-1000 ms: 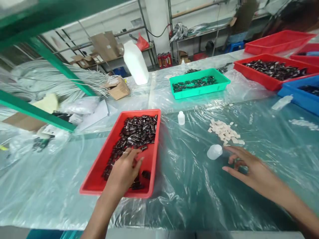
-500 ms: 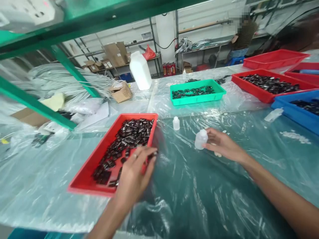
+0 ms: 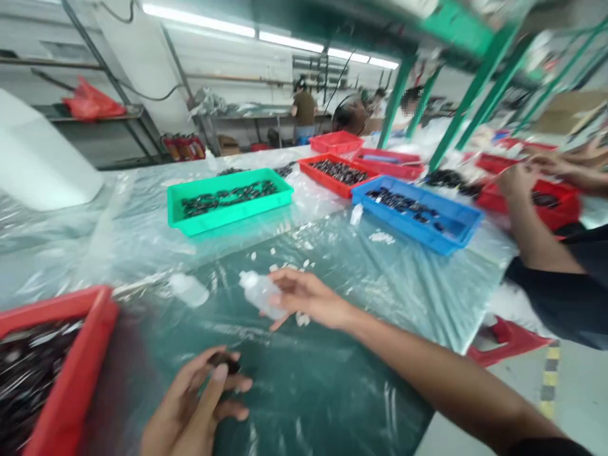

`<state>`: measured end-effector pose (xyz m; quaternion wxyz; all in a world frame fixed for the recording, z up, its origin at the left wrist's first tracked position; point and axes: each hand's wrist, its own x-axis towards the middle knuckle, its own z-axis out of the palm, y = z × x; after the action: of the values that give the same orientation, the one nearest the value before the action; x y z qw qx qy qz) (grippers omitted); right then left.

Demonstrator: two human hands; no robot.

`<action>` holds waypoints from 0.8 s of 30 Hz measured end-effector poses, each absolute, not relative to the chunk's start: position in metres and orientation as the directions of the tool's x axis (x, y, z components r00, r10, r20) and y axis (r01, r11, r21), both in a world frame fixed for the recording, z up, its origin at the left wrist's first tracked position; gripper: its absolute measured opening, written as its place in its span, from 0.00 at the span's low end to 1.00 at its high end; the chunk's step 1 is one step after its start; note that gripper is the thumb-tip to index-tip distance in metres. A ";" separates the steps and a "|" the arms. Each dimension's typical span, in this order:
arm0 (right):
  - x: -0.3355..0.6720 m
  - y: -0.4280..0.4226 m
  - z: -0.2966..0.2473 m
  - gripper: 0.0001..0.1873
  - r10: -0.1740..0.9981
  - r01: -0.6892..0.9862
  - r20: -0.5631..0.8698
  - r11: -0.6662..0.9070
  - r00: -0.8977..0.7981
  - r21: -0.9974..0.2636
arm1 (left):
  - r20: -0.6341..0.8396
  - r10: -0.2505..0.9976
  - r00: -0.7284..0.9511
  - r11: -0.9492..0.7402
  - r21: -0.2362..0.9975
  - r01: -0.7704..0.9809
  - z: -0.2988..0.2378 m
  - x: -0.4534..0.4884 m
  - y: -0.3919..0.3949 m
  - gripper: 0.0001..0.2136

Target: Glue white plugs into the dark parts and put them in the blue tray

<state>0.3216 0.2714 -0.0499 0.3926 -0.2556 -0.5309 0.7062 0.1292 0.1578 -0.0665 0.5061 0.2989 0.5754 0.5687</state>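
Head view: your right hand (image 3: 308, 297) has its fingers closed round a small translucent bottle (image 3: 260, 294), tilted just above the surface (image 3: 332, 380). It looks light, thin-walled, squashy and smooth, so grip mid-body, gently. Your left hand (image 3: 199, 405) pinches a dark part (image 3: 224, 362) in narrow fingers, near the red tray (image 3: 71, 373). Likely stiff, glossy, slippery: hold its sides.

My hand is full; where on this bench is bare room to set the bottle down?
Bare sheeting lies between the right hand and the blue tray, and between the left hand and the right forearm. Crowded: white bits by the bottle, green tray and red tray behind.
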 end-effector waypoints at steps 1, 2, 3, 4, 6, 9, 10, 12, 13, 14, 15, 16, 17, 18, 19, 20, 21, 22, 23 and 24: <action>0.323 0.270 -0.049 0.30 0.831 -0.297 0.054 -0.136 -0.554 -0.945 | -0.268 0.914 -0.304 0.183 0.942 -0.281 -0.063 0.127 0.154 0.22; 0.325 0.269 -0.049 0.26 0.833 -0.305 0.050 -0.145 -0.551 -0.941 | -0.289 0.915 -0.280 0.193 0.926 -0.325 -0.059 0.127 0.151 0.22; 0.327 0.269 -0.049 0.23 0.835 -0.311 0.045 -0.154 -0.549 -0.938 | -0.304 0.922 -0.240 0.205 0.909 -0.361 -0.057 0.128 0.149 0.21; 0.329 0.270 -0.049 0.20 0.832 -0.310 0.036 -0.165 -0.554 -0.936 | -0.315 0.925 -0.214 0.218 0.899 -0.379 -0.056 0.129 0.148 0.20; 0.332 0.270 -0.050 0.17 0.825 -0.302 0.023 -0.181 -0.565 -0.936 | -0.333 0.922 -0.199 0.240 0.892 -0.382 -0.056 0.132 0.147 0.18; 0.333 0.268 -0.050 0.15 0.833 -0.277 0.007 -0.176 -0.553 -0.944 | -0.334 0.925 -0.183 0.258 0.903 -0.344 -0.058 0.133 0.145 0.15; 0.333 0.267 -0.050 0.16 0.838 -0.266 0.003 -0.170 -0.546 -0.949 | -0.326 0.930 -0.171 0.256 0.907 -0.334 -0.057 0.133 0.144 0.14; 0.331 0.265 -0.049 0.20 0.840 -0.238 0.001 -0.153 -0.542 -0.959 | -0.304 0.939 -0.162 0.237 0.910 -0.340 -0.056 0.131 0.143 0.14; 0.329 0.265 -0.048 0.22 0.839 -0.219 0.003 -0.139 -0.545 -0.966 | -0.292 0.942 -0.167 0.221 0.911 -0.348 -0.055 0.130 0.143 0.14; 0.329 0.265 -0.047 0.24 0.836 -0.197 0.010 -0.118 -0.548 -0.973 | -0.269 0.947 -0.173 0.201 0.922 -0.332 -0.055 0.129 0.144 0.13; 0.328 0.264 -0.046 0.25 0.835 -0.171 0.021 -0.089 -0.551 -0.981 | -0.231 0.956 -0.179 0.173 0.941 -0.292 -0.054 0.129 0.144 0.12; 0.328 0.263 -0.045 0.25 0.833 -0.143 0.036 -0.051 -0.553 -0.988 | -0.176 0.967 -0.185 0.135 0.967 -0.217 -0.055 0.128 0.145 0.11; 0.329 0.261 -0.043 0.23 0.830 -0.113 0.057 -0.007 -0.555 -0.994 | -0.114 0.975 -0.189 0.090 0.987 -0.132 -0.055 0.128 0.145 0.10; 0.330 0.259 -0.041 0.22 0.824 -0.084 0.080 0.040 -0.561 -0.996 | -0.059 0.981 -0.187 0.050 0.997 -0.055 -0.055 0.127 0.145 0.10; 0.332 0.257 -0.038 0.19 0.814 -0.055 0.102 0.086 -0.571 -0.995 | -0.022 0.983 -0.184 0.020 1.000 -0.014 -0.055 0.126 0.144 0.09; 0.333 0.255 -0.036 0.17 0.802 -0.031 0.120 0.126 -0.585 -0.992 | -0.004 0.982 -0.189 0.001 1.000 -0.016 -0.054 0.125 0.144 0.08; 0.333 0.253 -0.033 0.14 0.788 -0.013 0.132 0.156 -0.601 -0.988 | -0.004 0.981 -0.193 -0.005 0.999 -0.045 -0.053 0.123 0.143 0.07; 0.334 0.251 -0.031 0.12 0.777 0.007 0.142 0.185 -0.613 -0.983 | -0.011 0.979 -0.205 -0.006 0.997 -0.082 -0.052 0.122 0.143 0.06; 0.334 0.250 -0.030 0.12 0.769 0.027 0.156 0.220 -0.620 -0.975 | -0.013 0.976 -0.218 -0.009 0.995 -0.097 -0.051 0.120 0.142 0.06; 0.335 0.248 -0.030 0.12 0.766 0.057 0.178 0.269 -0.618 -0.961 | -0.010 0.975 -0.221 -0.011 0.996 -0.092 -0.050 0.119 0.142 0.06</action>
<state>0.3349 0.2484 -0.0302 0.3321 -0.2840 -0.7241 0.5336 0.1192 0.1421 -0.0502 0.4636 0.4176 0.5289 0.5752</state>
